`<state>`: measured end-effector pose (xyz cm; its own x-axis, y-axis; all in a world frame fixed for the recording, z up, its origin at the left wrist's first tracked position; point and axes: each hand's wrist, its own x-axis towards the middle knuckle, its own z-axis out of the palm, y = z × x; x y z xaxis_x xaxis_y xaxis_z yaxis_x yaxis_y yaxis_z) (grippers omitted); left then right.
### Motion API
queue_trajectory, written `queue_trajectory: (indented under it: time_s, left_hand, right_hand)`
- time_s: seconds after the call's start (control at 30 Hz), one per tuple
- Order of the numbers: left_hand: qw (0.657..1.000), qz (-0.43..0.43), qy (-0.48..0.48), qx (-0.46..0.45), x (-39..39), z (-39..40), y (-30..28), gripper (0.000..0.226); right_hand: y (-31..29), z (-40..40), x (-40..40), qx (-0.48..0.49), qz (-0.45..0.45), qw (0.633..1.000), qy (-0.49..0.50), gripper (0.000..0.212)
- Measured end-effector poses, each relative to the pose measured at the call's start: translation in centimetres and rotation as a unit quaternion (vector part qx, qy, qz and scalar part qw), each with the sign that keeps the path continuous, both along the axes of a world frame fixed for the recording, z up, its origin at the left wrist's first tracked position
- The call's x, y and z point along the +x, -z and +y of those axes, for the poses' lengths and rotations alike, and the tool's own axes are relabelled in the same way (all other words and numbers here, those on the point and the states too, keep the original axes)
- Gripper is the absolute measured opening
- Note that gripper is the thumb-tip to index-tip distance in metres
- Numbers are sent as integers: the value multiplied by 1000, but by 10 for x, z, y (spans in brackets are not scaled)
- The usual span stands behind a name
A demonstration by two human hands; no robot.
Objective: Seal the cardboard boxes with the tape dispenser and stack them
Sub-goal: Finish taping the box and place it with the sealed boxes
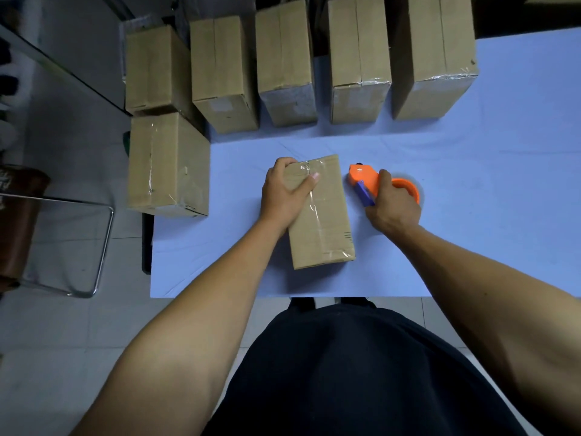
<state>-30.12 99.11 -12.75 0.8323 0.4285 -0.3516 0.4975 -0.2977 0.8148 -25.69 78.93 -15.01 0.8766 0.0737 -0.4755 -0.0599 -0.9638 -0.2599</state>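
Nearest the counter's [220, 278] front edge lies the cardboard box [323, 228], a clear tape strip running down its top seam. The left hand [283, 196] has its grip curled over the box's far-left corner, thumb pressing the tape. Just right of it, the right hand [393, 206] is clamped on the orange tape dispenser [371, 180]. Rub the tape ends down firmly before stacking. Along the far edge stand more boxes [283, 67].
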Motion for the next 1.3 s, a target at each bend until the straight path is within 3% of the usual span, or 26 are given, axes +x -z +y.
queue_trajectory:
  time_s: [0.2,0.33,0.43,0.57,0.67,0.73,0.93,1.13,1.3]
  left_hand:
    - [998,37,44,-23,4,9,-9,45]
    - [991,87,97,4,18,14,-14,42]
    - [991,89,105,-6,33,16,-27,44]
    - [995,11,83,48,60,13,-57,36]
    - [996,-9,63,-56,77,6,-82,34]
    - [987,21,53,-152,84,5,-93,27]
    - [948,52,52,-309,85,12,-102,13]
    - [899,123,23,-420,82,22,-108,16]
    - [893,146,-6,-425,76,30,-106,16]
  right_hand:
    - [-17,-2,14,133,-66,988,48,59]
    - [-51,-8,31,279,-40,952,122,62]
    - [-78,-8,43,298,-57,946,110,45]
    - [-105,-6,52,239,-85,967,-22,63]
    - [-118,-2,56,192,-101,972,-94,57]
    - [-125,2,58,200,-117,966,-111,51]
    - [-136,2,60,227,-145,952,-147,47]
    - [-142,3,62,256,-139,940,-179,52]
    - [-145,8,64,260,-110,937,-208,56]
